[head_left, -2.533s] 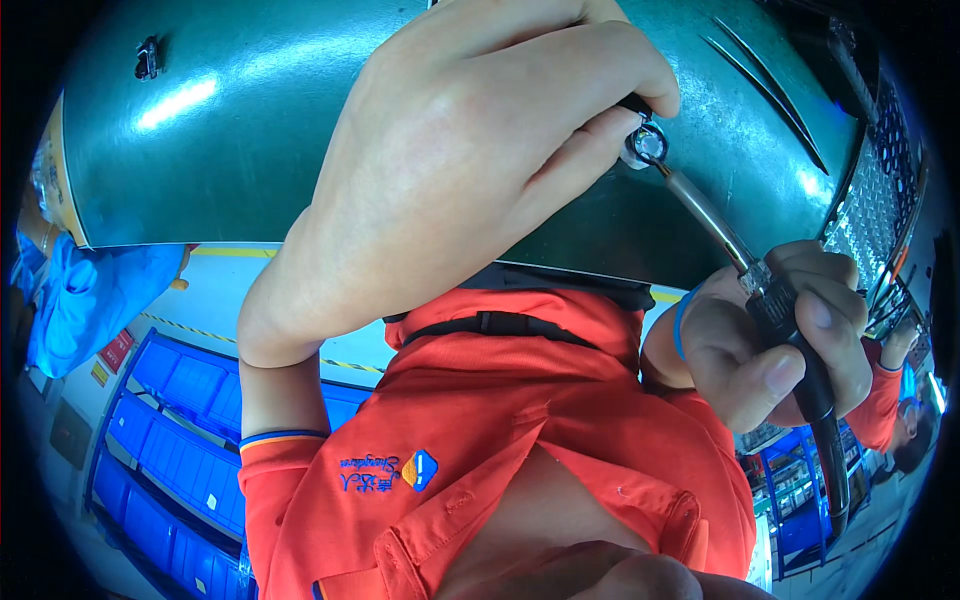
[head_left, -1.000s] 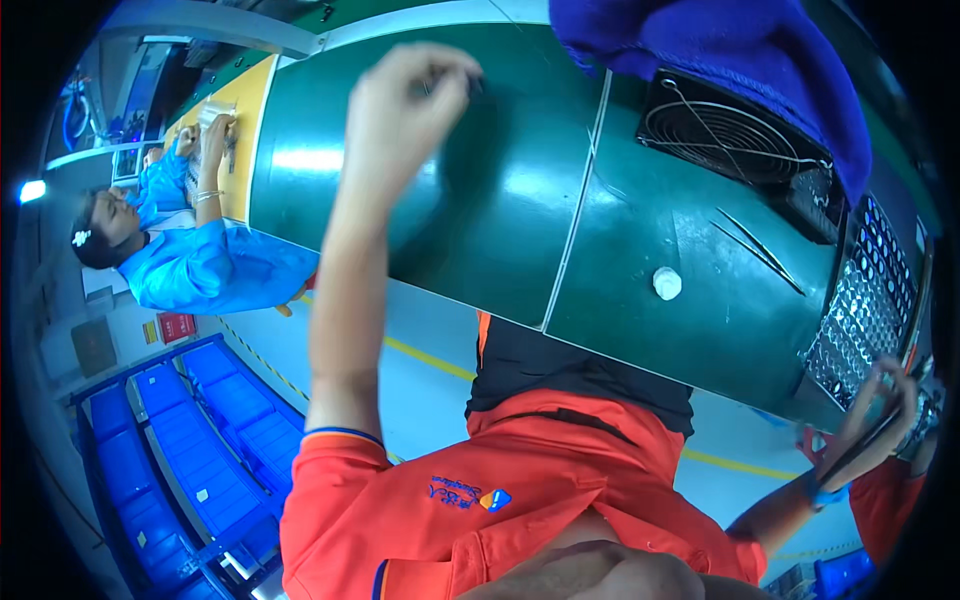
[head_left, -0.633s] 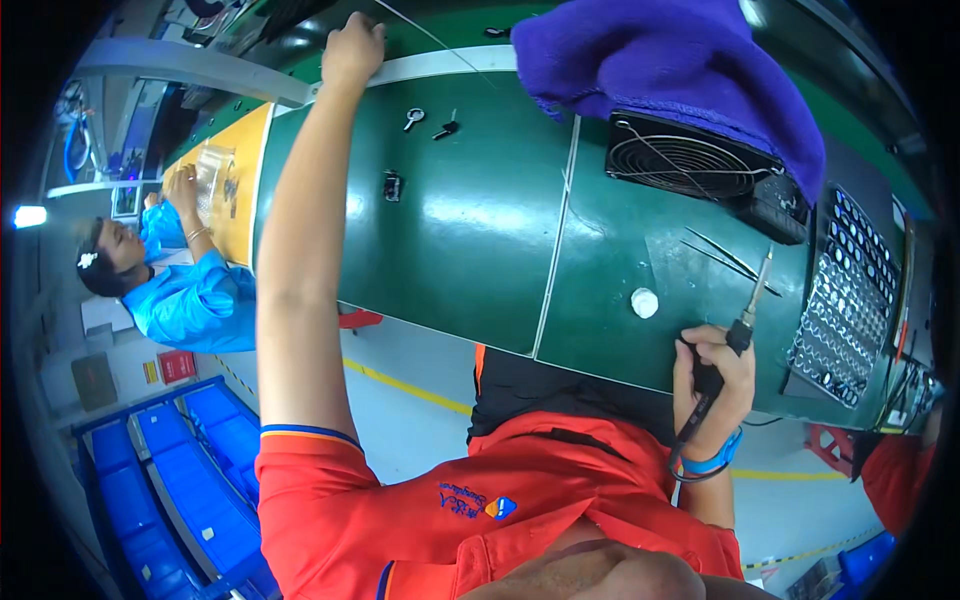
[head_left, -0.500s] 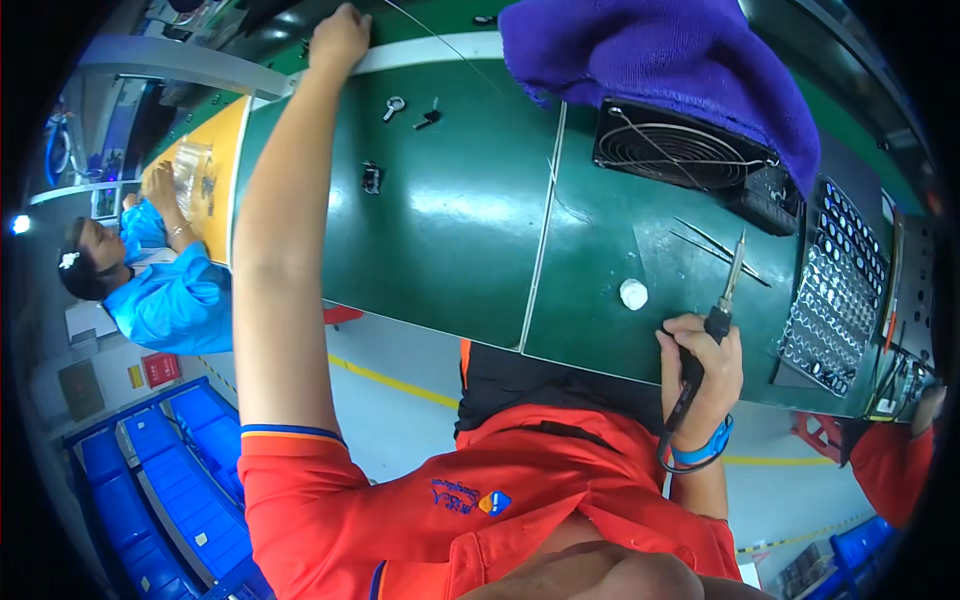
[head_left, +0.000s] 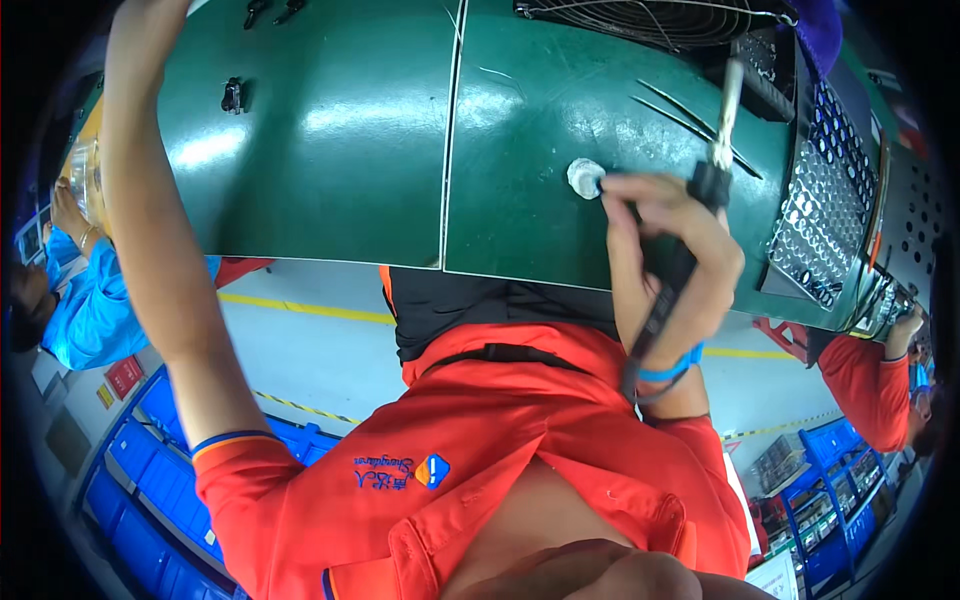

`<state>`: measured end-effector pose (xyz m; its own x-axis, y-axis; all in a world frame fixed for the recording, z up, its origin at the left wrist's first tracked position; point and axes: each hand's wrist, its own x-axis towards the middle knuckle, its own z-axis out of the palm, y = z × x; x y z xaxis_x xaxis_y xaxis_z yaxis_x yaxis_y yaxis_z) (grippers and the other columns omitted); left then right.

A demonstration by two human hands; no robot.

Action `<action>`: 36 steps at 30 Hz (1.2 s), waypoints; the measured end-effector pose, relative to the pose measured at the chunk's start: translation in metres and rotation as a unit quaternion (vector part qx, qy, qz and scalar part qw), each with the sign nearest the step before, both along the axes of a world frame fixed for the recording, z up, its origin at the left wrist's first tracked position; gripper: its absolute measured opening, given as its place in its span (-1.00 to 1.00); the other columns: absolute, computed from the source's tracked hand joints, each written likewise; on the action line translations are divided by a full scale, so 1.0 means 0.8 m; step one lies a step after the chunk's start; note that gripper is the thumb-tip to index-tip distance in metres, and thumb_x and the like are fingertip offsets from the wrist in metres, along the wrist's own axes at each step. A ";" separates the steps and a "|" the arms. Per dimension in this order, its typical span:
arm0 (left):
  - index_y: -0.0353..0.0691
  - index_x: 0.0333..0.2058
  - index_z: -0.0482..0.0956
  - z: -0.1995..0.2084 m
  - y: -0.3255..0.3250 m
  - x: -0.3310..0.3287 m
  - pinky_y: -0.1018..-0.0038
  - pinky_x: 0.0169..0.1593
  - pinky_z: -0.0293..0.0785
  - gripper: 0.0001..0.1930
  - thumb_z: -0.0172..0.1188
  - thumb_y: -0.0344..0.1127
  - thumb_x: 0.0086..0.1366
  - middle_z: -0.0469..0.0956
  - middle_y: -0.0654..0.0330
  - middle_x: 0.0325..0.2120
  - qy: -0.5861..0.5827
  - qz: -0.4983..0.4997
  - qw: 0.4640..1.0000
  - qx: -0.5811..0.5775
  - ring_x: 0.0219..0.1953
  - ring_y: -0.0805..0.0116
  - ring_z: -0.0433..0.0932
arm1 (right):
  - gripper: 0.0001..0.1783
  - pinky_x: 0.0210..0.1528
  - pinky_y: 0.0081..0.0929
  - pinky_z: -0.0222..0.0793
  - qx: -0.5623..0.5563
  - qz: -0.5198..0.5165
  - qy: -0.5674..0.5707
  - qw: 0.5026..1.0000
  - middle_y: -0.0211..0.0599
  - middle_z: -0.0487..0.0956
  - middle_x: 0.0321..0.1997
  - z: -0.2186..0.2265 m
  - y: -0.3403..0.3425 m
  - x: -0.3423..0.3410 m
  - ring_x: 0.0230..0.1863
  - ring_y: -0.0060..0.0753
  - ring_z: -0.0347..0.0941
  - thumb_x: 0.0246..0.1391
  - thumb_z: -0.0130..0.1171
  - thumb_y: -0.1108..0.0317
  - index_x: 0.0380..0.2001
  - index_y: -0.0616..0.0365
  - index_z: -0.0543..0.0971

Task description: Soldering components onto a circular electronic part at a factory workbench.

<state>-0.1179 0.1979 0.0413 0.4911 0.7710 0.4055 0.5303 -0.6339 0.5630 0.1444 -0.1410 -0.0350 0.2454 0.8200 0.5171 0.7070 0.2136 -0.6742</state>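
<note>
My right hand (head_left: 680, 245) is closed around the black handle of a soldering iron (head_left: 722, 150), its metal tip pointing up and away from me. The fingertips of this hand reach to a small round white lump (head_left: 584, 178) on the green bench, and a tiny dark bit that I cannot make out shows there. A pair of dark tweezers (head_left: 690, 122) lies beyond the hand. My left arm stretches to the far left; the left hand (head_left: 145, 30) is cut by the upper edge, its fingers out of sight. A small black part (head_left: 233, 95) lies right of my left forearm.
A black fan with a wire guard (head_left: 655, 18) stands at the back, a purple cloth (head_left: 822, 35) beside it. At right is a tray of round cells (head_left: 825, 215). Co-workers in blue (head_left: 95, 305) and red (head_left: 865, 390) sit at either side. A seam (head_left: 452, 130) crosses the bench (head_left: 340, 190).
The view has shifted, so the bench sits higher and further left. My right hand has moved with the soldering iron up to the white lump. The left hand now runs out of the picture.
</note>
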 end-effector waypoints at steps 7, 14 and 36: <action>-0.34 -0.06 0.64 -0.051 -0.295 0.079 0.60 -0.35 0.51 -0.69 0.30 -0.68 0.20 0.63 0.15 -0.25 -0.139 -0.101 0.938 -0.299 -0.31 0.40 0.61 | -0.60 -0.19 -0.35 0.57 -0.019 0.063 -0.120 0.991 -0.05 0.71 0.00 0.001 -0.013 -0.001 -0.15 -0.11 0.61 -0.13 0.43 0.61 -0.16 0.17 0.57; -0.23 -0.14 0.59 -0.077 -0.334 0.116 0.33 -0.42 0.54 -0.74 0.31 -0.60 0.19 0.54 0.13 -0.31 -0.123 -0.151 0.957 -0.217 -0.45 0.19 0.59 | -0.59 -0.19 -0.34 0.62 0.000 0.040 0.158 0.987 0.10 0.70 -0.19 -0.009 -0.032 -0.012 -0.22 -0.08 0.69 -0.04 0.50 0.66 -0.19 0.24 0.49; -0.29 -0.19 0.72 -0.061 -0.294 0.142 0.67 -0.38 0.40 -0.80 0.37 -0.59 0.18 0.62 0.22 -0.27 -0.098 -0.103 0.970 -0.197 -0.41 0.56 0.55 | -0.52 -0.58 -0.43 0.40 0.102 -0.081 0.021 0.991 0.08 0.55 -0.56 0.016 -0.032 0.036 -0.65 -0.23 0.46 0.53 -0.14 0.27 0.29 0.43 0.17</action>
<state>-0.0044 -0.0376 -0.0076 0.5942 0.7789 0.2006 0.2742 -0.4307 0.8598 0.1729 -0.1670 -0.0222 0.3900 0.6473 0.6549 0.7156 0.2345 -0.6580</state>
